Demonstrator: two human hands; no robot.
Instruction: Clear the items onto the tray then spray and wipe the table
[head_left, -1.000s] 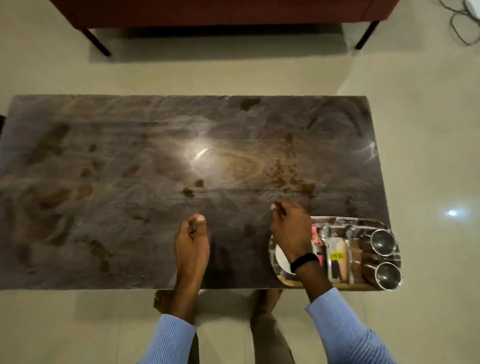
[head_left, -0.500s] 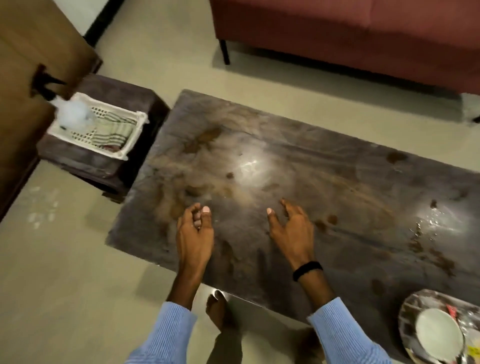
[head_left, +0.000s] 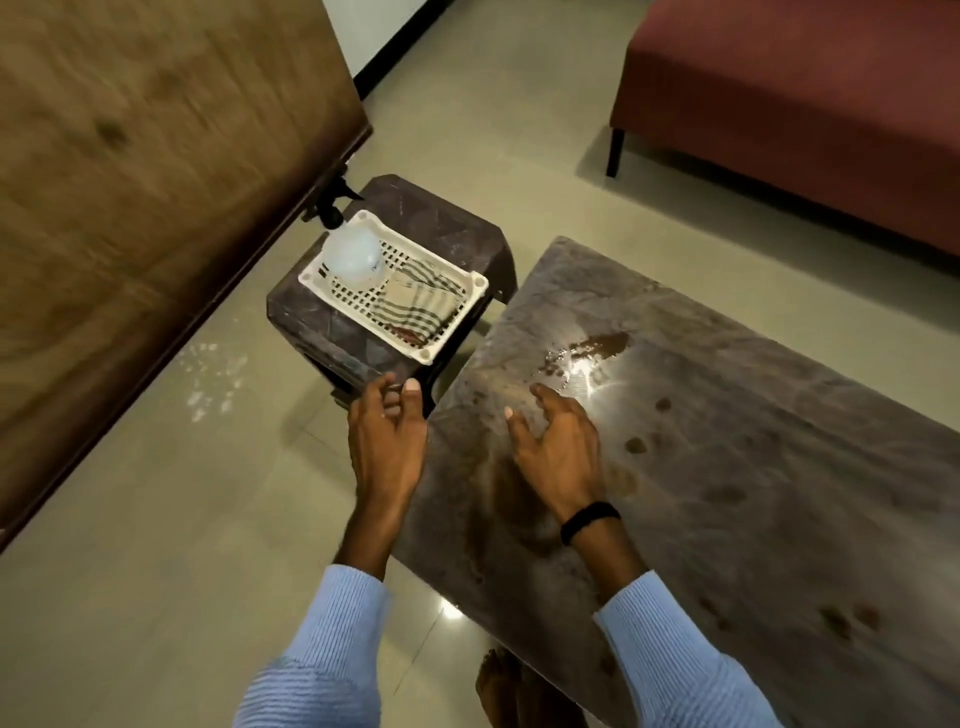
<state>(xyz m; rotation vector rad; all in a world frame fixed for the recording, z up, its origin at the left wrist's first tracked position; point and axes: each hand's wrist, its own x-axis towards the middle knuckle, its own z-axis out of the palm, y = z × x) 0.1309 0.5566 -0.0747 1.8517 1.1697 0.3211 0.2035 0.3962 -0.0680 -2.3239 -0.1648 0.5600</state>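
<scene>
The dark marble table (head_left: 727, 415) fills the right side, stained with brown spots and a wet spill near its left end. A white plastic basket (head_left: 457, 301) on a small dark side table (head_left: 441, 228) holds a clear spray bottle (head_left: 350, 257) with a black trigger and a striped cloth (head_left: 415, 301). My left hand (head_left: 387, 441) hovers empty over the floor just left of the table's corner, fingers loosely curled, short of the side table. My right hand (head_left: 558, 452) hangs empty over the table's left end with fingers spread. The tray is out of view.
A wooden door or panel (head_left: 145, 208) fills the upper left. A red sofa (head_left: 805, 104) stands behind the table. Tiled floor (head_left: 156, 571) lies to the left, with white specks near the door. My bare foot (head_left: 498, 686) shows beside the table edge.
The view has swung left, away from the tray, bringing the side table and basket close. Both hands have moved left along the table; my left hand now hangs past the table's corner.
</scene>
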